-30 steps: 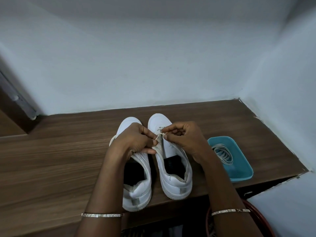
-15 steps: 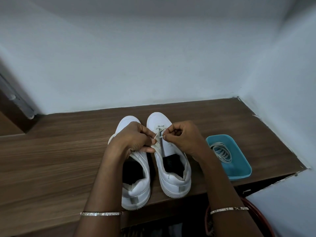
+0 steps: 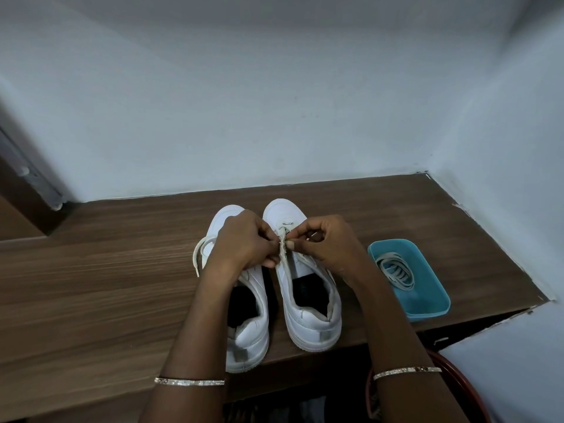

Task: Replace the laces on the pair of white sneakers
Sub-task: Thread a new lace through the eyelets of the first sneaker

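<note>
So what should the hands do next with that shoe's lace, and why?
Probably pull the lace free of the top eyelets of the right sneaker. Both the left hand and right hand pinch it there, and the spare laces wait in the blue tray.

Wood counter (image 3: 106,285) vs. pale wall (image 3: 274,102); maybe red basket (image 3: 470,389) btm right.

Two white sneakers stand side by side on the wooden counter (image 3: 106,285), toes toward the wall. The left sneaker (image 3: 248,328) has a pale lace (image 3: 199,251) hanging loose at its outer side. The right sneaker (image 3: 311,309) has a worn lace (image 3: 283,248) lifted above its tongue. Spare laces (image 3: 395,270) lie coiled in a blue tray (image 3: 427,306).
</note>
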